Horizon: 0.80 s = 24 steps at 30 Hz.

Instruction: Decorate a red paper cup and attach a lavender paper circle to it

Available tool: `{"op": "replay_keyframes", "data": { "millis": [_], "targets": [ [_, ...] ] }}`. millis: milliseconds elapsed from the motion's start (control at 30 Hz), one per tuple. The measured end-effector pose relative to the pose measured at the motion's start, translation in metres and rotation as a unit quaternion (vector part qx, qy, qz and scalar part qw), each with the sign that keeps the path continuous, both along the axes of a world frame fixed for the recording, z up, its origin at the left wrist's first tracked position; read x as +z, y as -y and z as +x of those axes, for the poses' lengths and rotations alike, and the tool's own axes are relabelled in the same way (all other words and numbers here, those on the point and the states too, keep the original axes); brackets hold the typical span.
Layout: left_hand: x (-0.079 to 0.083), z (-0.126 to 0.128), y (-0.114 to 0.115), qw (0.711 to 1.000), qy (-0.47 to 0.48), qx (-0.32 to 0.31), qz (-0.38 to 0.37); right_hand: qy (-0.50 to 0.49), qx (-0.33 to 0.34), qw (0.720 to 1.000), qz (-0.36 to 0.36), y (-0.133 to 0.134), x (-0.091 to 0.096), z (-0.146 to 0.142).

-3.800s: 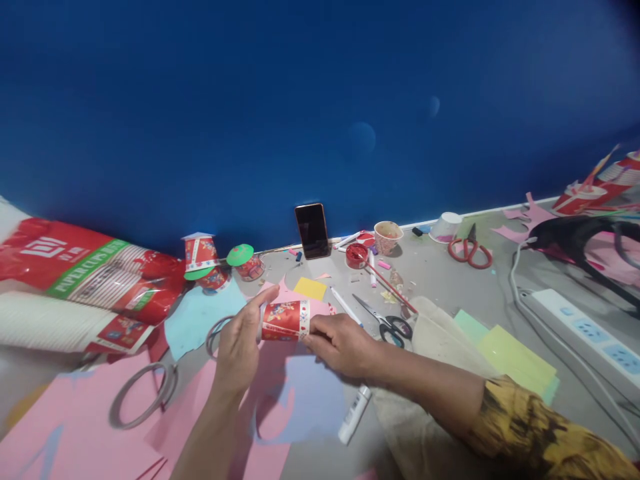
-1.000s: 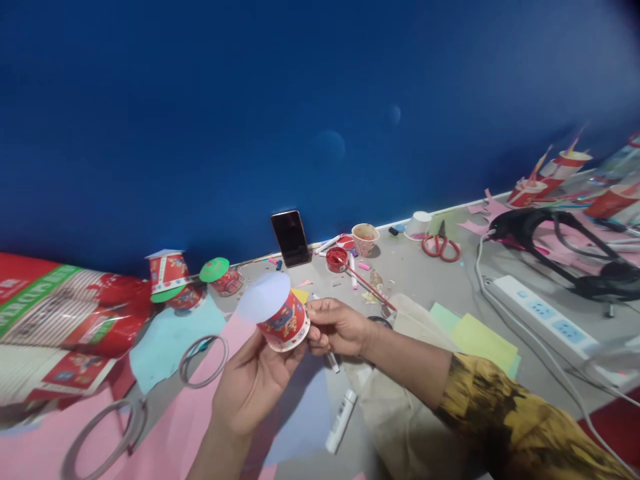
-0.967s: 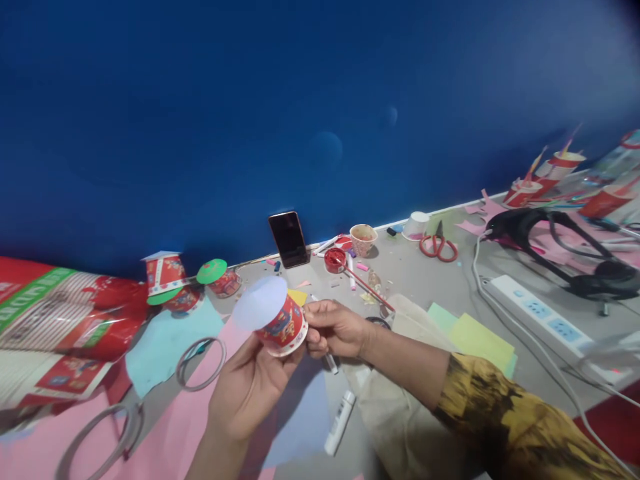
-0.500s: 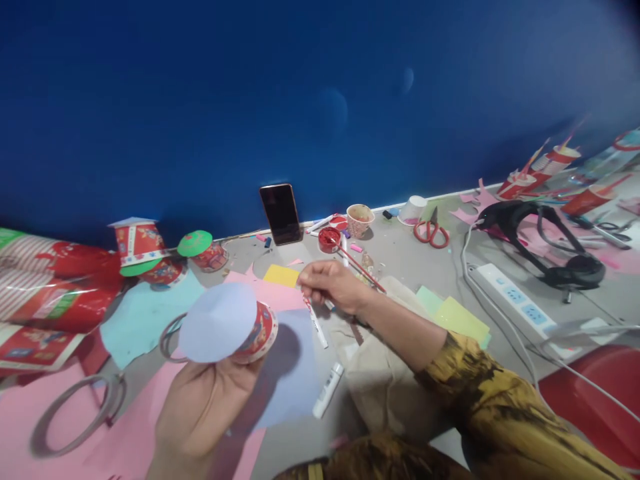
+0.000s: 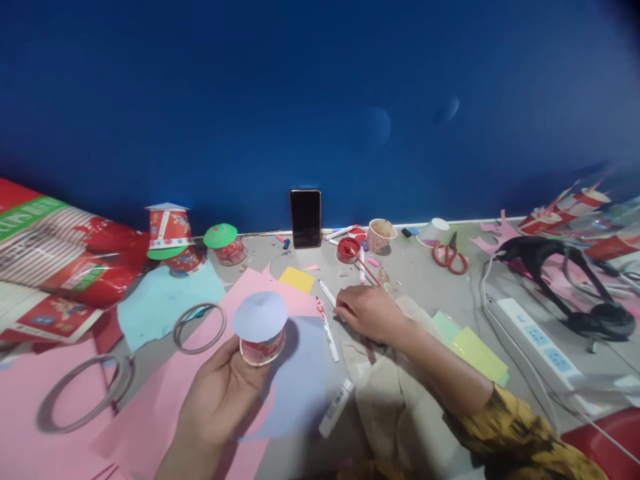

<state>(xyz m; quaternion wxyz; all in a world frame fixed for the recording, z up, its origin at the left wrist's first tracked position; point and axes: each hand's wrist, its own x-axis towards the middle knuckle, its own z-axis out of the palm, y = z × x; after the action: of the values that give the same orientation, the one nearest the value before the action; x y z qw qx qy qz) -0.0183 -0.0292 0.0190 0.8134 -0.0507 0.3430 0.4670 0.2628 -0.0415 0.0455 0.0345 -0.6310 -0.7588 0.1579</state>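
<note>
My left hand (image 5: 220,393) is closed round a small red printed paper cup (image 5: 263,348), held upside down just above the pink paper. A pale lilac paper cone (image 5: 261,315) caps the cup's top. My right hand (image 5: 369,312) rests low on the table to the right, fingers curled down, fingertips beside a white marker (image 5: 327,328) with a red end. What the curled fingers hold is hidden. A second white pen (image 5: 327,292) lies just beyond them.
A phone (image 5: 305,218) leans on the blue wall. Nearby are a red paint pot (image 5: 347,249), red scissors (image 5: 450,257), two capped cups (image 5: 170,230), tape rings (image 5: 199,327), a glue stick (image 5: 336,408), a power strip (image 5: 535,332), a beige cloth (image 5: 390,400) and cup packs (image 5: 55,260).
My right hand let go of the cup, carried a marker away and dropped to the table; the marker now lies beside it. My left hand turned the cup cone-up and lowered it.
</note>
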Motion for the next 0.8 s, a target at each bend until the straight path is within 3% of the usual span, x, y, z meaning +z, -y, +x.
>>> {"op": "replay_keyframes", "data": {
  "millis": [267, 500, 700, 800],
  "targets": [
    [0.012, 0.009, 0.004, 0.998, -0.024, 0.044, -0.034, -0.025, 0.175, 0.984, 0.033, 0.021, -0.039, -0.011],
    [0.006, 0.011, 0.006, 0.996, -0.018, 0.060, -0.060, 0.030, 0.235, 0.969, 0.075, 0.018, -0.042, -0.003],
    [0.001, 0.010, 0.004, 0.994, -0.015, 0.071, -0.077, 0.011, 0.259, 0.951, 0.166, 0.015, -0.048, -0.005],
    [0.002, 0.011, 0.004, 0.993, -0.015, 0.081, -0.080, -0.009, 0.281, 0.943, 0.179, 0.015, -0.049, -0.009]
  ]
}}
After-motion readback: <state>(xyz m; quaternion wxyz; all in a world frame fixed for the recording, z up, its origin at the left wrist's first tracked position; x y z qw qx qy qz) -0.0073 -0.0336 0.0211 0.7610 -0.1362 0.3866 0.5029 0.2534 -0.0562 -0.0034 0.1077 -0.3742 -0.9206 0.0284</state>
